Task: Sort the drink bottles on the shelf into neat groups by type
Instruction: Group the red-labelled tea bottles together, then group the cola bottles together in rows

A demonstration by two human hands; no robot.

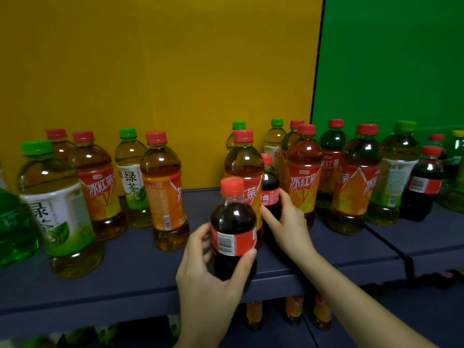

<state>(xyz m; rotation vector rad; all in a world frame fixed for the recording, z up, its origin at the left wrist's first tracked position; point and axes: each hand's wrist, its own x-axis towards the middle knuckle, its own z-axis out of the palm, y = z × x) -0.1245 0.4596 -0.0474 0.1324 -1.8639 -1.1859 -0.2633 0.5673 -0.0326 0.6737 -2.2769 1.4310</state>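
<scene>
My left hand (206,280) grips a small cola bottle (232,219) with a red cap and red label, held at the front of the dark shelf (135,275). My right hand (288,219) wraps its fingers round a second small cola bottle (270,189) standing further back, partly hidden behind an iced red tea bottle (244,167). Several more iced red tea bottles, such as one at the middle (164,192), and green tea bottles, such as one at the left (56,209), stand mixed along the shelf. A third cola bottle (424,187) stands at the right.
A yellow back panel (160,71) and a green back panel (391,61) close the shelf behind. A bright green bottle (15,227) sits at the far left edge. More bottles (293,310) show on the shelf below.
</scene>
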